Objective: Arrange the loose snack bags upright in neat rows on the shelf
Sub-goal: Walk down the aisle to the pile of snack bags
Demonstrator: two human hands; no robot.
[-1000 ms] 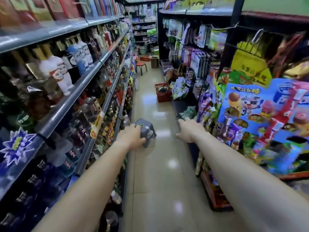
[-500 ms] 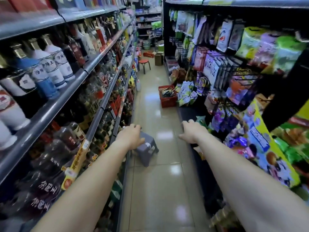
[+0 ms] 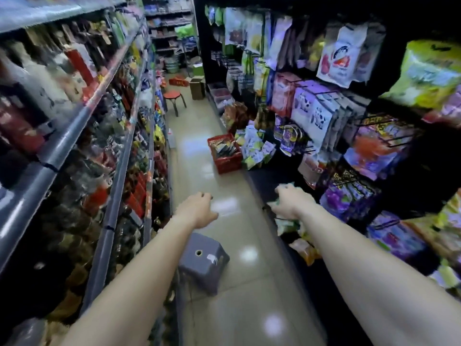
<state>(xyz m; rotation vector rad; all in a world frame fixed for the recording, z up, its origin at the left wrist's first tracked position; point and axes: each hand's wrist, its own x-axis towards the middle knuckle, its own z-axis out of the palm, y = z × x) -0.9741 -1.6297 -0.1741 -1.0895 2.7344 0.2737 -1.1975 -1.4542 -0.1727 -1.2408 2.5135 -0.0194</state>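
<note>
We count two hands, two stools and one red basket (image 3: 225, 159): the grey stool (image 3: 203, 260) stands on the floor below our left forearm, the red-topped stool (image 3: 174, 95) far down the aisle. Our left hand (image 3: 197, 211) hangs over the floor, fingers loosely bent and holding nothing. Our right hand (image 3: 289, 203) is at the loose snack bags (image 3: 287, 224) heaped on the low right shelf (image 3: 259, 183), where blur hides whether it grips one, how many bags there are, and which way they point.
</note>
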